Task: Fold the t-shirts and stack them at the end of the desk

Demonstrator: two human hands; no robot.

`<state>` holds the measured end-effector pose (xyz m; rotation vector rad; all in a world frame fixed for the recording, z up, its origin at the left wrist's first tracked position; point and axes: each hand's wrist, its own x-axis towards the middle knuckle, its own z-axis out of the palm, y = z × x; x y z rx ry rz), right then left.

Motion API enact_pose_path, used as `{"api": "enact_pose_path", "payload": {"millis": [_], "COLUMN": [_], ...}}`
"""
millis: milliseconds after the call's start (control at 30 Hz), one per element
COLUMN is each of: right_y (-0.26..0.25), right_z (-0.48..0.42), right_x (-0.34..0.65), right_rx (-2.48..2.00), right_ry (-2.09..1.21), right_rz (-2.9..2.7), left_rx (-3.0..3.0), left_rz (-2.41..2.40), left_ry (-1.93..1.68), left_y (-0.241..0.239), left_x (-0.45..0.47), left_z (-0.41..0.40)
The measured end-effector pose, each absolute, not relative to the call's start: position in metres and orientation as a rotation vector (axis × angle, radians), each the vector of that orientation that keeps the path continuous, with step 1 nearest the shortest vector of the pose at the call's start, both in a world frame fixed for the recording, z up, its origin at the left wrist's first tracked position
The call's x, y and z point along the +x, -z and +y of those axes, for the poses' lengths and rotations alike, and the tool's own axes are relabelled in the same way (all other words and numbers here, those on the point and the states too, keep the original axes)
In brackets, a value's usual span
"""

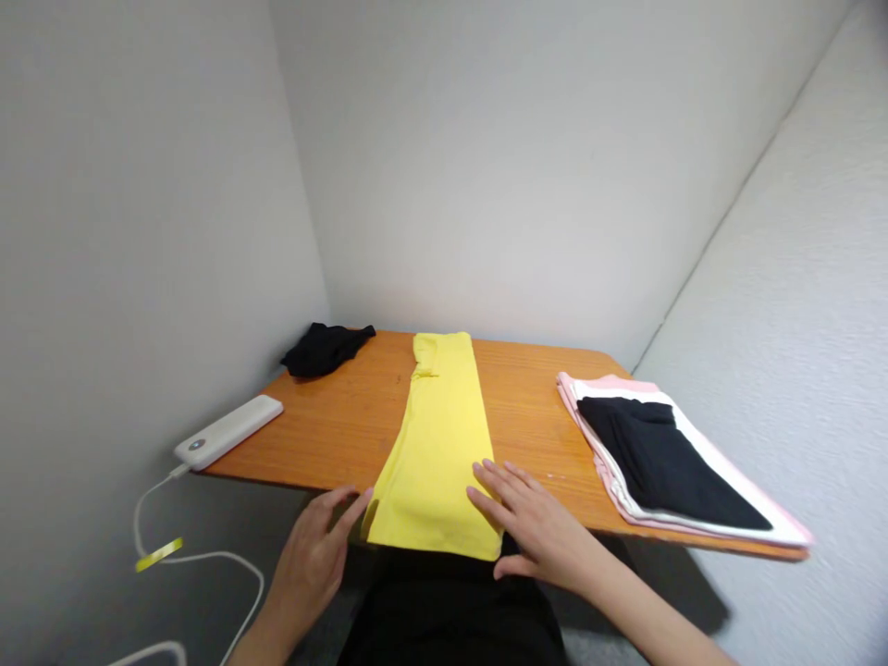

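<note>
A yellow garment [448,435], folded lengthwise into a long strip with what looks like a folded sleeve at its far left, lies down the middle of the table. Its near end hangs over the front edge. My right hand [531,518] rests on the near right part of the cloth, open, fingers spread and thumb below the hem. At the near left corner is my left hand [315,550], open, fingers slightly bent and apart. One fingertip reaches the cloth's left edge; whether it presses on it I cannot tell.
On the wooden table [524,398], a black folded garment [666,462] tops a stack of white and pink folded clothes [708,444] at right. A crumpled black cloth [323,350] lies back left. A white power bank [228,431] with a cable [228,555] sits at the left edge. Walls enclose the table.
</note>
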<state>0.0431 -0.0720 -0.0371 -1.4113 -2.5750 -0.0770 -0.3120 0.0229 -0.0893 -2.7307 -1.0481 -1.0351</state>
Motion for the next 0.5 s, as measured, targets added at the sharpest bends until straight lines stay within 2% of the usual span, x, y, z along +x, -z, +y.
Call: {"api": "enact_pose_path", "payload": {"millis": [133,267,367,500], "right_y": [0.058,0.079,0.084,0.078], "right_z": [-0.076,-0.066,-0.061,-0.062], "right_x": [0.049,0.044,0.038,0.034], "right_rx": [-1.448,-1.366,-1.331,-1.299], "right_ry": [0.44,0.707,0.788,0.743], "right_rz": [-2.55,-2.467,-2.402,-2.386], "left_rx": [-2.597,-2.584,-2.586,-2.642], "left_rz": [-0.771,-0.627,-0.58,-0.528], "left_ry": [0.747,0.731,0.709,0.723], "left_y": [0.09,0.086,0.083,0.081], "left_x": [-0.307,-0.291,-0.284,-0.286], "left_z": [0.046,0.058,0.063,0.065]}}
